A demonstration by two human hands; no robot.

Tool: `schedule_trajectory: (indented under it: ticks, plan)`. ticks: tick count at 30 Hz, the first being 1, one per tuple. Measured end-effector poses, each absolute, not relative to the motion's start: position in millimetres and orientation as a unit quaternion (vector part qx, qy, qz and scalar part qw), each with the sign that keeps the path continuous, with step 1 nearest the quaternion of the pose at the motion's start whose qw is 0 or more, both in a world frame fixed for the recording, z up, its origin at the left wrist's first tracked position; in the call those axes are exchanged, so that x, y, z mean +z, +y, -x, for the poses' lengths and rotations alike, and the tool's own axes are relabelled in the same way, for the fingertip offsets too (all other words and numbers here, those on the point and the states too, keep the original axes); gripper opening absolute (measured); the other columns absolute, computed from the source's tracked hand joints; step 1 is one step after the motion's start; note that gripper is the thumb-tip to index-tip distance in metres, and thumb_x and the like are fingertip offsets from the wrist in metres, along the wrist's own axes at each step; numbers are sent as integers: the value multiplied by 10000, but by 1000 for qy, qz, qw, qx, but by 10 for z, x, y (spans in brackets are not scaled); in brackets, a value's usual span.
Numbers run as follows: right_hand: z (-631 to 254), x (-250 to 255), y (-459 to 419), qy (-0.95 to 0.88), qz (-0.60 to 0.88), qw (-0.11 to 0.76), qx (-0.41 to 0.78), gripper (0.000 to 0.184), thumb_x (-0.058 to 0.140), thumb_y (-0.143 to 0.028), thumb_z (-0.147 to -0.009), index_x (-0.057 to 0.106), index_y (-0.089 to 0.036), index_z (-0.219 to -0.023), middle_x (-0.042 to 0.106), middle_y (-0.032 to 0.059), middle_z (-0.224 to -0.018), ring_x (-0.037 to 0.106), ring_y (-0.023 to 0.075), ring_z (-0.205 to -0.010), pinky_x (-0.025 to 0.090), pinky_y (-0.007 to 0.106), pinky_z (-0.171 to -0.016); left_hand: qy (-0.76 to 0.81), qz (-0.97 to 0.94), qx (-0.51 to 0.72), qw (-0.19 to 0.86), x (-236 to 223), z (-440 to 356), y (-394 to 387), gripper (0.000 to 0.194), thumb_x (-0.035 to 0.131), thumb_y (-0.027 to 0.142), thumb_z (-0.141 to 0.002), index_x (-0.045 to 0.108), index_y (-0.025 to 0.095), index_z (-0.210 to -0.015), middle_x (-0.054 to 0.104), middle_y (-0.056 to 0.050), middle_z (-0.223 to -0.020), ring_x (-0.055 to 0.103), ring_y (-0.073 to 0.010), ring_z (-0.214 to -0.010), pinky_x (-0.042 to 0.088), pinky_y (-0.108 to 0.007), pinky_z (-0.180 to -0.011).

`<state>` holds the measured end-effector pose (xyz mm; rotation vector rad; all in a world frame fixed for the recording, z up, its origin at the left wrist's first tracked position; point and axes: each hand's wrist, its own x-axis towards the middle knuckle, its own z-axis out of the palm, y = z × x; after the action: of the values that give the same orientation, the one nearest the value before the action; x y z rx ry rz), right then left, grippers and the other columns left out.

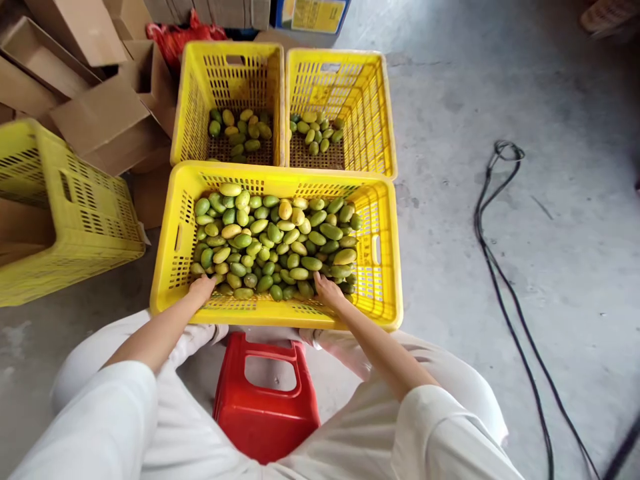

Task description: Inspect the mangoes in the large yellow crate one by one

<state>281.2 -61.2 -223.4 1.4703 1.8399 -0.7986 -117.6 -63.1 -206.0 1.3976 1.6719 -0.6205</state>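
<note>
A large yellow plastic crate [280, 313] stands in front of me, its floor covered with green and yellowish mangoes [274, 233]. My left hand [202, 288] reaches over the near rim at the left and touches mangoes at the front left of the pile. Toward the near right, my right hand [329, 291] is in among the mangoes, its thumb side showing. The mangoes hide most of the fingers of both hands, so what they grip, if anything, is not visible.
Two more yellow crates, a left one [177, 113] and a right one [389, 113], stand behind, each holding several mangoes. Another yellow crate [95, 220] and cardboard boxes [107, 120] are at left. A red stool [265, 427] is between my legs. Black cable [493, 263] lies at right.
</note>
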Motion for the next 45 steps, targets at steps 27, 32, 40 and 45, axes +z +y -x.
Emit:
schedule_trajectory:
  ticks: [27,32,40,45]
  plan:
    - [-2403,-2225,-412,699,-598,79,-385,585,718,-107,-923,645,-213,-1494,512,258,-1611,580,409,-1448,557,452,-1088,480,-214,190,829,-570,483,17,448,887,111,-670,686,217,-1056,763,-43,-941,794,-230,-849,695,-407,-786]
    - [-2290,-2215,-313,636,-613,-27,-468,498,716,-122,-818,671,-224,-1303,625,171,-1401,680,291,-1106,591,467,-1001,528,-112,269,798,-314,281,-40,276,820,398,-908,658,180,-858,665,-26,-743,659,-152,-587,516,-221,-474]
    - [-2105,-1425,42,330,-519,-275,-739,408,658,-507,-952,690,-253,-1270,757,57,-990,712,193,-825,598,309,-761,549,-27,387,740,-16,101,94,409,532,436,-1047,577,194,-721,515,12,-543,432,-89,-376,292,-174,-351]
    - [-2170,-645,31,168,-441,-339,-814,409,782,-605,-964,746,-254,-1170,749,34,-910,691,177,-790,626,289,-733,518,-69,397,754,78,-2,137,359,594,468,-967,548,226,-706,476,18,-498,420,-112,-374,293,-203,-353]
